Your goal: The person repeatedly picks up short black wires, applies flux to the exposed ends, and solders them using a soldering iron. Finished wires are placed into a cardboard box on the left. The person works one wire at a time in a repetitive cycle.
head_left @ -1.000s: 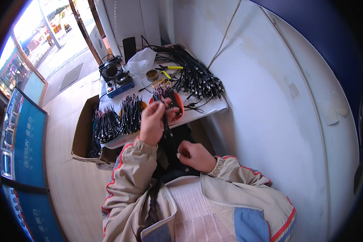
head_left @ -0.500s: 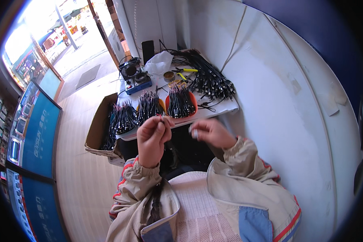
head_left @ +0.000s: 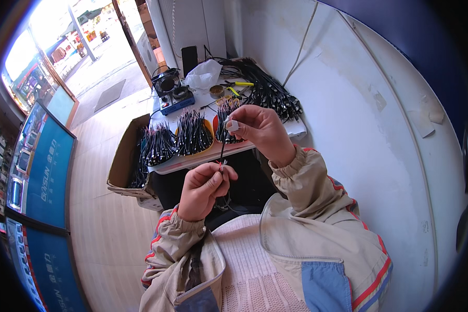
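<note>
My left hand (head_left: 205,190) is closed in a pinch in front of the table edge. Between its thumb and fingers is a thin black cable (head_left: 222,152) with a red wire showing at the fingertips. The cable rises from there toward the bundles; where its upper end lies I cannot tell. My right hand (head_left: 264,132) is raised higher, thumb and forefinger pressed together, with a white wrap (head_left: 232,126) at the thumb. What its fingertips hold is too small to make out. Behind it, partly hidden, several black cables (head_left: 228,110) stand in an orange-red container.
On the white table (head_left: 177,165) are more cable bundles (head_left: 192,130), a blue soldering device (head_left: 177,104), a round tin (head_left: 217,91), yellow-handled pliers (head_left: 243,83), a crumpled plastic bag (head_left: 204,74) and a large cable pile (head_left: 275,99). A cardboard box (head_left: 120,161) stands left, a white wall (head_left: 369,156) right.
My right hand has moved up and slightly left, now above my left hand. My left hand has dropped a little and still pinches the cable. The view has shifted slightly.
</note>
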{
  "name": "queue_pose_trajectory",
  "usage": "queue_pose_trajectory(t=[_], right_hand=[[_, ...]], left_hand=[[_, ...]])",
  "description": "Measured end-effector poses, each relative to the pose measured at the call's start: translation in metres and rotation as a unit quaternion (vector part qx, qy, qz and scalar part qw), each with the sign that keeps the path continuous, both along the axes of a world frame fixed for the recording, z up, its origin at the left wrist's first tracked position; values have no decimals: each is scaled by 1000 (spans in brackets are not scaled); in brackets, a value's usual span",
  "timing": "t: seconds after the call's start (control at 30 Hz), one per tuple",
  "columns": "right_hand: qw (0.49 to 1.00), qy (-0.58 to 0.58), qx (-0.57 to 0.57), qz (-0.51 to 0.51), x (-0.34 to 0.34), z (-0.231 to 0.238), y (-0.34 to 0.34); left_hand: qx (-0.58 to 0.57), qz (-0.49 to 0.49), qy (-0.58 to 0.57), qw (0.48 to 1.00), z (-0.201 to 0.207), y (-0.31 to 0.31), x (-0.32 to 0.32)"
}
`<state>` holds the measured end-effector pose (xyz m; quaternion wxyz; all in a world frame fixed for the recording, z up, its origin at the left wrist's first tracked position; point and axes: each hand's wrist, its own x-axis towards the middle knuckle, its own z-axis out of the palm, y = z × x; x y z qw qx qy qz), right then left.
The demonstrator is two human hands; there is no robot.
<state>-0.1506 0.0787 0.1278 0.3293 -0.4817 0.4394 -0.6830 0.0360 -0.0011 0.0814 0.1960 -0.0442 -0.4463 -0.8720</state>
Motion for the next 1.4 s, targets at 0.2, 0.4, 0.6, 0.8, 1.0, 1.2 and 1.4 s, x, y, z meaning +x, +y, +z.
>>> queue_pose_trajectory(t=[0.2, 0.4, 0.6, 0.8, 1.0, 1.2, 1.4], right_hand=[[1000, 11, -13, -8, 26, -9, 7], [980, 159, -49, -107, 37, -13, 7], [1000, -24, 18, -3, 28, -16, 8], [998, -66, -2, 19, 29, -25, 7], [995, -97, -10, 14, 37, -32, 1], [998, -53, 37, 26, 34, -27, 0], [997, -67, 18, 46, 38, -26, -9]], left_hand=[[-110, 253, -11, 961, 7, -1, -13], [-157, 278, -29, 947, 7, 4, -15], [-106, 234, -39, 966, 5, 2, -14], [-16, 193, -29, 981, 5, 5, -15], [24, 170, -7, 985, 6, 2, -15], [-11, 177, -22, 984, 2, -8, -10], [-1, 185, -35, 982, 2, -11, -5]])
